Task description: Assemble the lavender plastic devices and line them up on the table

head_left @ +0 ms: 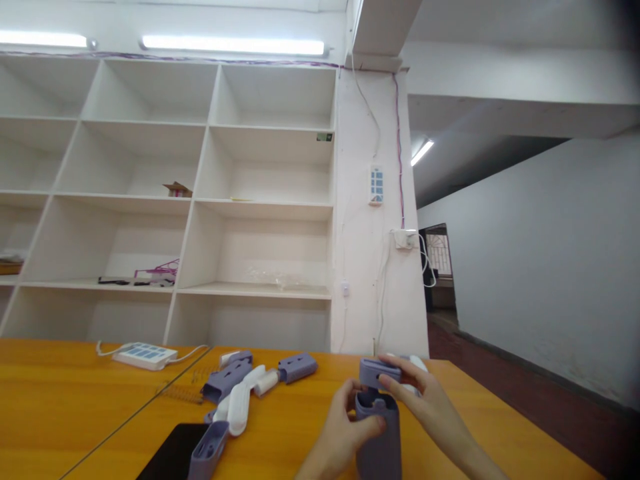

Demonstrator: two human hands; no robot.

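My left hand point(343, 430) is wrapped round a tall purple-grey plastic housing point(381, 450), its thumb across the front. The housing stands upright, with its hollow top open. Just above that opening, the fingers of my right hand point(427, 400) grip a shorter purple-grey plastic cap point(373, 375). A dark gap shows between the cap and the housing; whether they touch inside I cannot tell. White plastic parts point(416, 363) lie behind my right hand, partly hidden by it.
Left of my hands lie purple-grey housings point(227, 381), white oblong pieces point(240, 408) and coil springs point(180, 392). Another purple housing point(209, 450) touches a black flat object point(173, 453). A white power strip point(145, 355) lies near the orange table's point(280, 440) far edge, before white shelves point(263, 292).
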